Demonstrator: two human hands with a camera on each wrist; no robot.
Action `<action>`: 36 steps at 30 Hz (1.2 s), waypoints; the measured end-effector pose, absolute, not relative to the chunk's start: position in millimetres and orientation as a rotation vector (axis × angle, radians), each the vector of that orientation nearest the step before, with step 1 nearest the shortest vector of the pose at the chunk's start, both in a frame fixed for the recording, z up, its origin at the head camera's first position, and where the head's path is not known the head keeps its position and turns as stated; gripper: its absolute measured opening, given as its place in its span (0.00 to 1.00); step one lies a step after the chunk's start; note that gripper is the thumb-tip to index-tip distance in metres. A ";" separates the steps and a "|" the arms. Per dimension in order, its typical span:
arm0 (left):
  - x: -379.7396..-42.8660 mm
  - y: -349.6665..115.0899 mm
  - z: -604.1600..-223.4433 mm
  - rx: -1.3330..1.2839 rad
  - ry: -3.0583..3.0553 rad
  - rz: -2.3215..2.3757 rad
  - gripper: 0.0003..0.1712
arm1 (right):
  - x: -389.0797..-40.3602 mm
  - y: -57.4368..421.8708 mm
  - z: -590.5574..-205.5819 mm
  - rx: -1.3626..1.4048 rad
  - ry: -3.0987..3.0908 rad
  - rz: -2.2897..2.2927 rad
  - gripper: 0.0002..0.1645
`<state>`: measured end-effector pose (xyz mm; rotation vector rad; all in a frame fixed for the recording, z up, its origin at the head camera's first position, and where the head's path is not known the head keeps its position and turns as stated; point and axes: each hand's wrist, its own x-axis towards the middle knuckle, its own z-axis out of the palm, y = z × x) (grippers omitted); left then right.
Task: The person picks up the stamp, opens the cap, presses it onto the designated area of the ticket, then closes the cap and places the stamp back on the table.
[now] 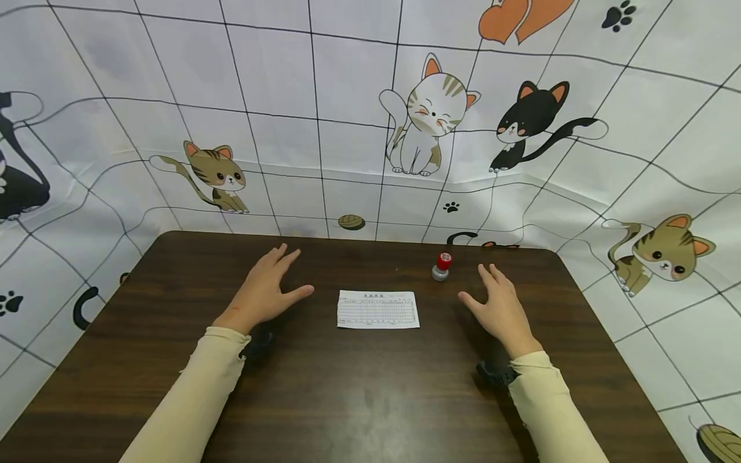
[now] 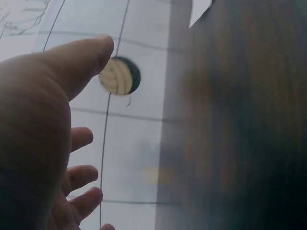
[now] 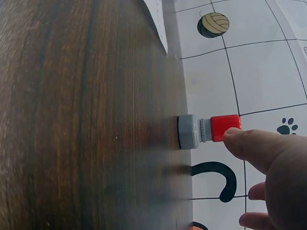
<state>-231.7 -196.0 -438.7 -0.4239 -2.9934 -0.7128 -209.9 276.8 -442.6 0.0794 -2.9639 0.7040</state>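
Note:
A small white printed form (image 1: 378,310) with a ruled grid lies flat on the dark wooden table between the two hands. Behind it to the right stands a small stamp (image 1: 442,267) with a red top and a grey base, upright. My left hand (image 1: 264,290) hovers left of the form, fingers spread, holding nothing. My right hand (image 1: 499,307) is to the right of the form, nearest the stamp, fingers extended. In the right wrist view the thumb overlaps the red top (image 3: 224,127), but the head view shows a gap between them.
The brown table (image 1: 359,399) ends at a white grid-lined sheet (image 1: 278,77) printed with cartoon cats, which rises behind and along both sides. Dark wrist bands (image 1: 496,373) sit at the sleeve ends.

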 end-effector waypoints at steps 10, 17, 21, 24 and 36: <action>-221.5 -173.7 -440.4 -0.596 -3.051 -0.700 0.51 | -219.2 273.4 -437.3 0.150 -2.951 0.720 0.42; -222.7 -156.1 -447.8 -0.688 -3.081 -0.696 0.51 | -234.7 270.0 -435.3 0.185 -2.943 0.783 0.38; -223.5 -146.3 -451.8 -0.731 -3.096 -0.720 0.51 | -245.3 267.7 -436.5 0.197 -2.929 0.847 0.38; -224.0 -139.0 -452.5 -0.750 -3.104 -0.748 0.50 | -253.0 264.9 -437.8 0.197 -2.900 0.912 0.37; -227.8 -120.6 -456.5 -0.776 -3.132 -0.626 0.54 | -269.0 252.6 -442.5 0.175 -2.836 1.030 0.34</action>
